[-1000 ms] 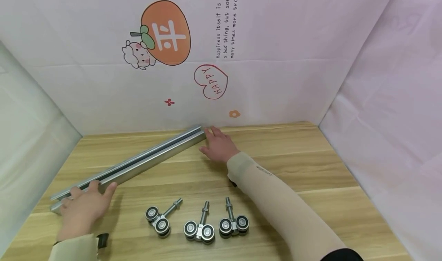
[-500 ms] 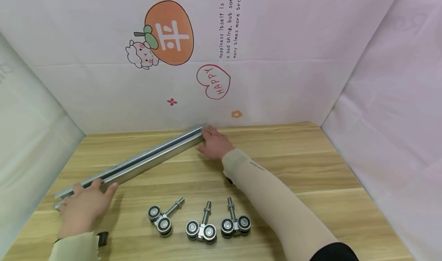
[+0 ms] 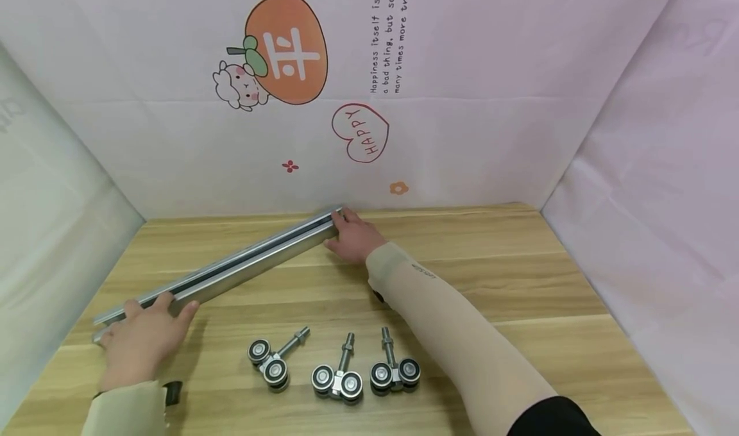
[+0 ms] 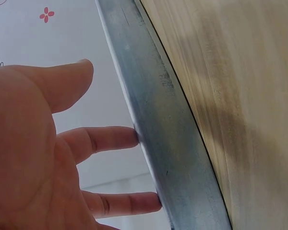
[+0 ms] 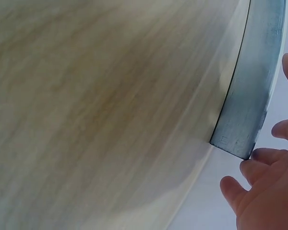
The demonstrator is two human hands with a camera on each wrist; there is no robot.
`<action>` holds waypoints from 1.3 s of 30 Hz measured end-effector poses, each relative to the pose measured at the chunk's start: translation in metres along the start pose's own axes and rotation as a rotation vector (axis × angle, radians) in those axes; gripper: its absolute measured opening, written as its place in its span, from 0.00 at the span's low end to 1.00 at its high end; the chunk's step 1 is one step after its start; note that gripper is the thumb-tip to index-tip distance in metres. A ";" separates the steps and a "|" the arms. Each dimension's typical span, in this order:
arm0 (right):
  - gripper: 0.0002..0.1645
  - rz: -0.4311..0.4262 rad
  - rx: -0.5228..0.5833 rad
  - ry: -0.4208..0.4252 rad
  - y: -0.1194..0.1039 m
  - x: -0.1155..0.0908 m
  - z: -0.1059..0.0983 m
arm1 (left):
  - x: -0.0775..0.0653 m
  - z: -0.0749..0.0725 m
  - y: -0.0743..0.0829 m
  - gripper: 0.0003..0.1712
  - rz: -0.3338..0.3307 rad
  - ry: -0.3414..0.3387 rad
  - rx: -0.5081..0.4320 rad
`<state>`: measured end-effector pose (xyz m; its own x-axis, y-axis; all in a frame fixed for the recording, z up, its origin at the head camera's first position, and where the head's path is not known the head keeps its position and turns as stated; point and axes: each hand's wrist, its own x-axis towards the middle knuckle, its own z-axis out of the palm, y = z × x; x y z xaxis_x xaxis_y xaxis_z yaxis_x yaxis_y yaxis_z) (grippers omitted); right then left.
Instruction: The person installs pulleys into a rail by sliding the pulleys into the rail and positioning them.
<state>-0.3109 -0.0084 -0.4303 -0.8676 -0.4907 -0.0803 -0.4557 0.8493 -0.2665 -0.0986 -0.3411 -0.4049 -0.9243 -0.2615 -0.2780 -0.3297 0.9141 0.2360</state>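
A long silver metal channel rail [image 3: 248, 266] with a slot along its top lies diagonally on the wooden table. My left hand [image 3: 141, 340] rests on the rail near its near-left end. In the left wrist view, straight fingertips [image 4: 129, 136] touch the upper edge of the rail [image 4: 163, 110], and the thumb is apart from it. My right hand [image 3: 356, 238] is at the far-right end. The right wrist view has its fingers [image 5: 257, 167] touching the corner of that end, with the thumb off the metal.
Three twin-wheel rollers with threaded bolts lie near the front: a left one [image 3: 268, 362], a middle one [image 3: 337, 379] and a right one [image 3: 395, 372]. White printed cloth [image 3: 462, 134] walls the back and sides of the table [image 3: 491, 282].
My right hand has shifted left, its fingers coming from beside the rail's far end to over it. The left hand stays on the rail. The whole view has shifted slightly.
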 end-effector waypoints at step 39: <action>0.27 0.052 -0.215 0.065 0.008 -0.007 0.003 | 0.005 0.001 0.010 0.57 0.068 0.012 0.067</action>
<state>-0.3078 0.0007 -0.4351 -0.8991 -0.4371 -0.0247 -0.4355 0.8987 -0.0523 -0.1065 -0.3336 -0.4051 -0.9464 -0.2013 -0.2525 -0.2528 0.9484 0.1912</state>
